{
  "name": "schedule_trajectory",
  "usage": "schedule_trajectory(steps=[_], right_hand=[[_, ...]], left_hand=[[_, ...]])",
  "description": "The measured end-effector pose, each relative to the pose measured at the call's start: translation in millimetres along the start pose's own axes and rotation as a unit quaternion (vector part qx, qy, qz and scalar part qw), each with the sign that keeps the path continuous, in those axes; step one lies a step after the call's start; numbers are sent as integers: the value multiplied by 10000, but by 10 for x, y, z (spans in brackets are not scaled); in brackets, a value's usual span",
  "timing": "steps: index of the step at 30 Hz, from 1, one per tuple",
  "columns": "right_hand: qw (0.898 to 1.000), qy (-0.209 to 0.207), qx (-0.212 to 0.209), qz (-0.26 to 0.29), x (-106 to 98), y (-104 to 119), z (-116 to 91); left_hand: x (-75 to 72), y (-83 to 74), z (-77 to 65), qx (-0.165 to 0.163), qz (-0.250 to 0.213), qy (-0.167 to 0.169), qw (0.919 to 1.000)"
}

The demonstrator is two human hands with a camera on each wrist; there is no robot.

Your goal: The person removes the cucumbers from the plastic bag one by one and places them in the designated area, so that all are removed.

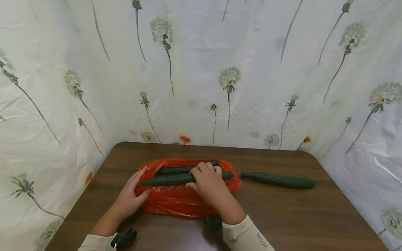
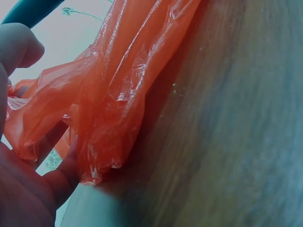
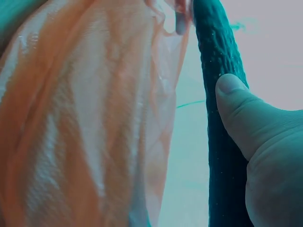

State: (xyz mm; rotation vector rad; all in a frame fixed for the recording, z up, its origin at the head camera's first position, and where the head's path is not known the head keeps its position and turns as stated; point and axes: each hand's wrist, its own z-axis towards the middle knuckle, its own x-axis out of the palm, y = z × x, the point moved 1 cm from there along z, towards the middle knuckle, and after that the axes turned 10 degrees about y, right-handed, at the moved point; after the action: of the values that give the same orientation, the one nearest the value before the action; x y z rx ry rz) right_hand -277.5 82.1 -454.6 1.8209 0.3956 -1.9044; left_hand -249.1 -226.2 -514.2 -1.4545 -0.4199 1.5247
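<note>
My right hand (image 1: pixel 208 181) grips a long dark green cucumber (image 1: pixel 171 179) from above, fingers over it. In the right wrist view my thumb lies along the side of that cucumber (image 3: pixel 222 118). It lies over a red plastic bag (image 1: pixel 182 202), with a second cucumber (image 1: pixel 172 170) just behind it in the bag's mouth. My left hand (image 1: pixel 130 195) is at the bag's left end, thumb and fingers spread apart. In the left wrist view the fingers pass behind the crumpled bag (image 2: pixel 113 94); part of them is hidden by the plastic.
Another cucumber (image 1: pixel 279 180) lies on the brown wooden table (image 1: pixel 282 216), right of the bag. Dark straps (image 1: pixel 124 238) sit at the wrists. A pale curtain (image 1: pixel 194 87) with a dandelion print hangs behind the table and along its sides.
</note>
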Motion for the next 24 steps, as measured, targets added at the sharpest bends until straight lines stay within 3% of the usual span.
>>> schedule_trajectory(steps=[14,24], right_hand=[[9998,-83,134,-95,-192,-55,-49],[9990,-70,437,-62,-156,-192,-159]], left_hand=[[-13,-5,12,-166,4,-8,9999],[-16,11,3,-127,131,-34,9998]])
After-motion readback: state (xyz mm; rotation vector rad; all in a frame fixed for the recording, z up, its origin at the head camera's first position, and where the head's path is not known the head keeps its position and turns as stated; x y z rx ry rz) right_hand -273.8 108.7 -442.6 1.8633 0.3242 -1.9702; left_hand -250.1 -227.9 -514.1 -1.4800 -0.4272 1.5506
